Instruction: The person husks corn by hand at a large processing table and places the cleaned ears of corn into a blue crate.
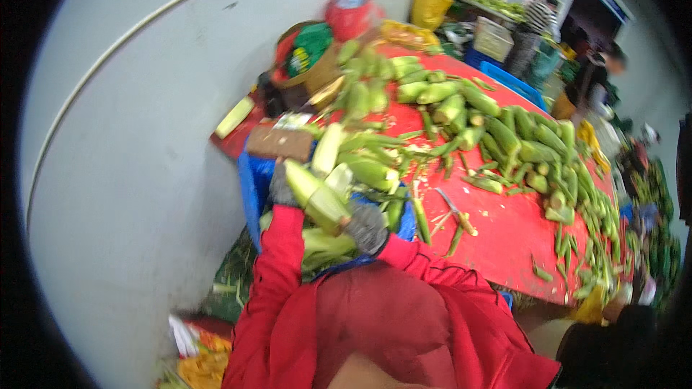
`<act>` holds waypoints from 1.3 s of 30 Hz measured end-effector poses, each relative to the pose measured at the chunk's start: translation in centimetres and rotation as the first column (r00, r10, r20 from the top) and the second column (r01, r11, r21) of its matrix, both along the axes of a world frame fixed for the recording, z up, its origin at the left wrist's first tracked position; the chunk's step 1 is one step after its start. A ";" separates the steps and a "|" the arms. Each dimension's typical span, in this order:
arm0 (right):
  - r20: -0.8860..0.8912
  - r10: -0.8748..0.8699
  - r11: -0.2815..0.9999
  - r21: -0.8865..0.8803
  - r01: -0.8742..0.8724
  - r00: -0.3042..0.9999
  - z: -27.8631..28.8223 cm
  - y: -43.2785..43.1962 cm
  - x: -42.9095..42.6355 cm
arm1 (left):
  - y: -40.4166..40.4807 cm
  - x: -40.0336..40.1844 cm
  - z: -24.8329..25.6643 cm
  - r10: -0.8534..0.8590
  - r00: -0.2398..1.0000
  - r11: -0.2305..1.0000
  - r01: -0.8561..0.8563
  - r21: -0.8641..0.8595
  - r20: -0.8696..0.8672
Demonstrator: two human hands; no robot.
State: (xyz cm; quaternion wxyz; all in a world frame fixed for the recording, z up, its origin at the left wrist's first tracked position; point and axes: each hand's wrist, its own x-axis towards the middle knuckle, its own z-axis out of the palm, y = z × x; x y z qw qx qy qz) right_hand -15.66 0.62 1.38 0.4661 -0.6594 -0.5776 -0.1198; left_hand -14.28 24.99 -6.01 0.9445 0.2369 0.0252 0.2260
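Note:
An ear of corn in pale green husk (pixel 319 197) lies slantwise between my two grey-gloved hands, over a blue plastic crate (pixel 250 194). My left hand (pixel 283 188) grips its upper left side. At the stalk end, my right hand (pixel 367 228) closes around the ear's base; its fingertips are partly hidden. Loose pale husks (pixel 324 246) fill the crate below. Just beyond my hands is another pale ear (pixel 327 150), with a greener ear (pixel 370 170) to its right. A brown block (pixel 279 142) rests at the crate's far left edge.
A red tabletop (pixel 503 240) bears heaped green corn (pixel 532 143), husk scraps and what looks like a knife (pixel 454 208). A basket (pixel 319 73) and a red container (pixel 350 15) stand farther back. The wall (pixel 146 135) borders my left. People work beyond the table.

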 end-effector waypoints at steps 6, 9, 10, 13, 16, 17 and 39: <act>-0.082 -0.081 0.974 0.207 0.096 0.993 4.6 3.0 3.3 | -1.5 -1.7 1.5 0.162 0.928 0.986 -0.163 0.024 -0.336; -0.569 0.032 0.980 0.179 0.086 0.822 3.4 5.9 2.1 | -5.5 -1.7 1.9 -0.273 0.947 0.958 0.250 -0.140 -0.172; -0.590 -0.007 0.976 0.172 0.133 0.808 0.9 7.1 2.5 | -6.3 -1.6 0.8 -0.205 0.953 0.975 0.179 -0.133 -0.222; -0.855 0.409 0.875 0.466 0.127 0.318 0.1 7.7 2.9 | -6.3 -3.0 -0.9 -0.215 0.958 0.973 0.194 -0.122 -0.189; -0.813 0.534 0.835 0.550 0.004 0.232 -1.2 8.3 1.6 | -5.1 -3.2 -5.9 -0.061 0.931 0.995 0.085 0.051 -0.360; -0.795 0.540 0.838 0.539 -0.086 0.277 -1.6 8.5 0.9 | -4.9 -3.3 -7.3 -0.004 0.924 0.995 0.040 0.086 -0.383; -0.302 -0.060 0.911 -0.407 -0.072 0.952 0.7 6.5 2.4 | 2.7 -6.9 4.6 0.713 0.699 0.453 -0.397 0.798 -0.057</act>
